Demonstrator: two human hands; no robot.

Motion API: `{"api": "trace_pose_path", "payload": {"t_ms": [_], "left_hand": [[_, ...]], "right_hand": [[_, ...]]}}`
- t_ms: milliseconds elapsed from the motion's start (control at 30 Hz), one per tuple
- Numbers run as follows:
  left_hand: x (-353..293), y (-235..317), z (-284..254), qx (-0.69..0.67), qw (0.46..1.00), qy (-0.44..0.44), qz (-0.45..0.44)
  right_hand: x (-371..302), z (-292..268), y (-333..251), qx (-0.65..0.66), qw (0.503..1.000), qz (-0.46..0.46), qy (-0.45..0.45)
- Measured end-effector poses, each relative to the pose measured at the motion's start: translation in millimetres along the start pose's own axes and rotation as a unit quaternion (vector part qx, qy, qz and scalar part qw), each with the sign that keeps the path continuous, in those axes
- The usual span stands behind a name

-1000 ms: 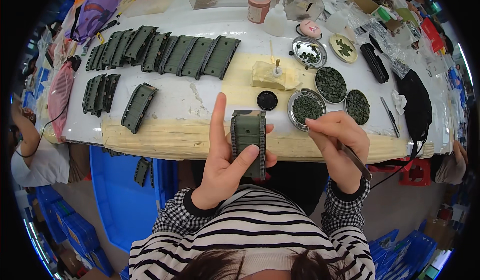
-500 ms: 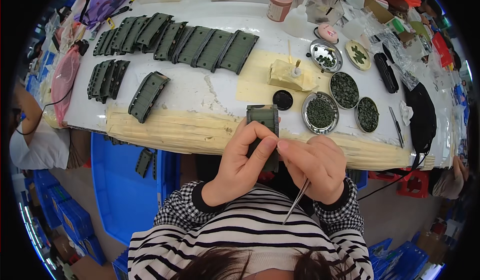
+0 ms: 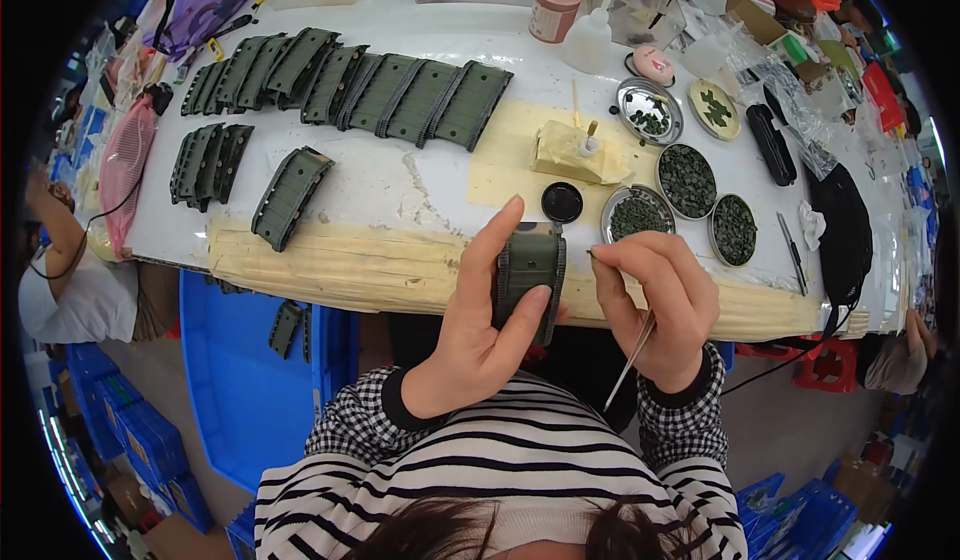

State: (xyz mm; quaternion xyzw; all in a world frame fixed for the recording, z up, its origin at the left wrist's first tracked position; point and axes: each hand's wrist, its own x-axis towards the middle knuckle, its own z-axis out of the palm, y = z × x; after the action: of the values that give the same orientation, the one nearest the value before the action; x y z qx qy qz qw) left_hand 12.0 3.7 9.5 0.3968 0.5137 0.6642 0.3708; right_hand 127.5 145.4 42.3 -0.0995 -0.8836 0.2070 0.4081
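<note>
My left hand [image 3: 462,335] grips a curved dark green piece [image 3: 528,265] with ridged side edges, upright above the table's front edge, thumb across its face. To its right, apart from it, my right hand [image 3: 668,300] pinches a tiny dark bit [image 3: 591,253] between thumb and forefinger, too small to name. Metal tweezers [image 3: 630,370] are tucked in the same palm, tips pointing down toward the striped shirt. Just beyond the hands, small dark green pieces [image 3: 687,182] fill round dishes. Beside them lies a round black cap [image 3: 562,202].
More curved green pieces [image 3: 405,95] stand in rows at the left. A taped block [image 3: 578,155] holds a small container. A white squeeze bottle [image 3: 588,40] and a pink tin [image 3: 553,12] are at the back. A blue bin [image 3: 250,380] sits below the table's left.
My right hand has drawn away to the right from the green piece, with the tweezers still in it. My left forefinger has straightened upward, and more of the piece's face shows.
</note>
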Motion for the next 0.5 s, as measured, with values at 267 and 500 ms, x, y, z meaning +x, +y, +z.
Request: {"api": "trace_pose_path", "payload": {"t_ms": [267, 500], "left_hand": [[-2.6, -5.4, -2.4, 0.190, 0.974, -0.041, 0.115], [0.2, -16.9, 4.3, 0.232, 0.945, 0.048, 0.226]], "right_hand": [[5.0, -0.6, 6.4, -0.023, 0.998, -0.046, -0.040], [4.5, -3.4, 6.0, -0.055, 0.994, -0.068, -0.064]]}}
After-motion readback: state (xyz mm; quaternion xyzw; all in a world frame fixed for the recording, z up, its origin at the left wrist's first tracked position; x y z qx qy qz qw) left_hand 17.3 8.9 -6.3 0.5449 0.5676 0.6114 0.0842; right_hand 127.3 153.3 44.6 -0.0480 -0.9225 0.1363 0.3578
